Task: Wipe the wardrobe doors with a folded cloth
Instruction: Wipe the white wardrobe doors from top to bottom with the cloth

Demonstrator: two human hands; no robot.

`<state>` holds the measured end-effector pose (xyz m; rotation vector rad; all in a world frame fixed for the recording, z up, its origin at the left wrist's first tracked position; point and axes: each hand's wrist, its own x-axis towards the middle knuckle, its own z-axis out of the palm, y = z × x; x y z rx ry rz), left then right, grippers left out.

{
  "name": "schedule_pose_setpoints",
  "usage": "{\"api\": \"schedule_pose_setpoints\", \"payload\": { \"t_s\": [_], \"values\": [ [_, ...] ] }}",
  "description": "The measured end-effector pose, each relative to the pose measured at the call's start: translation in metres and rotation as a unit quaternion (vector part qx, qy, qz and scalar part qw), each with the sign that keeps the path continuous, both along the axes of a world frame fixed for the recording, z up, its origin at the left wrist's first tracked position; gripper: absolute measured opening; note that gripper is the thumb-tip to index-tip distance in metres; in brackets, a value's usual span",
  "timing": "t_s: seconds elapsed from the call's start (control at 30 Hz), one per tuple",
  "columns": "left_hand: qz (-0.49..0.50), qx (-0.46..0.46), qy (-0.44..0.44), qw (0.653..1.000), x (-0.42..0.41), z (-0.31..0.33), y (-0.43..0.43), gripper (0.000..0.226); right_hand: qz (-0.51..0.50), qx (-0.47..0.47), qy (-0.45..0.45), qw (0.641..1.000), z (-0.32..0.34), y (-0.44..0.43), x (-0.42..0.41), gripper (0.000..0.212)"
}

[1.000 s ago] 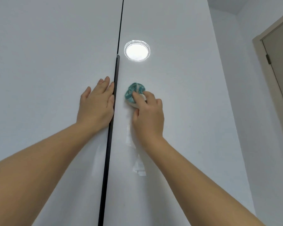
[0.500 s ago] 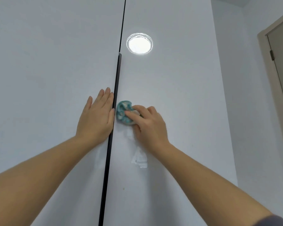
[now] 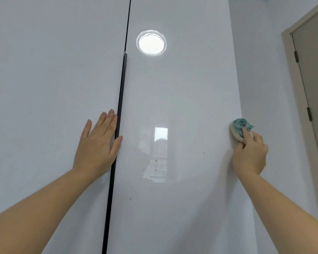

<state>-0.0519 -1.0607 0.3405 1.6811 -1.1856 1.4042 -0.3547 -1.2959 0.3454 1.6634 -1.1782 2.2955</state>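
Two glossy white doors, shut: left door (image 3: 53, 88), right door (image 3: 182, 98), thin dark gap between. Right door has small brownish specks low-centre. Cloth (image 3: 239, 128), teal and white, bunched, pressed against right door's right edge.

Home bedroom: glossy white wardrobe doors (image 3: 182, 107), beige room door (image 3: 314, 79) beside.

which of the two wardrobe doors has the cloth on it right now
The right door: the right hand presses the blue-and-white cloth at its outer edge. The left door has only the flat left hand.
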Motion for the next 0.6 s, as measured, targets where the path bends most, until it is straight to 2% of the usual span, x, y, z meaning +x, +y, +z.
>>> {"api": "schedule_pose_setpoints", "payload": {
  "t_s": [0.3,0.43,0.6],
  "values": [
    [-0.021,-0.009,0.007,1.000,0.000,-0.002,-0.003,0.061,0.084,-0.049,-0.062,0.993,0.011,0.024,0.038,0.046],
    [-0.038,-0.003,0.010,0.999,0.001,0.000,-0.002,0.062,0.103,-0.128,0.020,0.986,0.025,0.065,0.092,0.042],
    [-0.068,0.016,0.000,0.998,0.005,0.002,0.002,0.066,0.138,-0.225,0.124,0.957,0.023,0.119,0.157,0.044]
  ]
}}
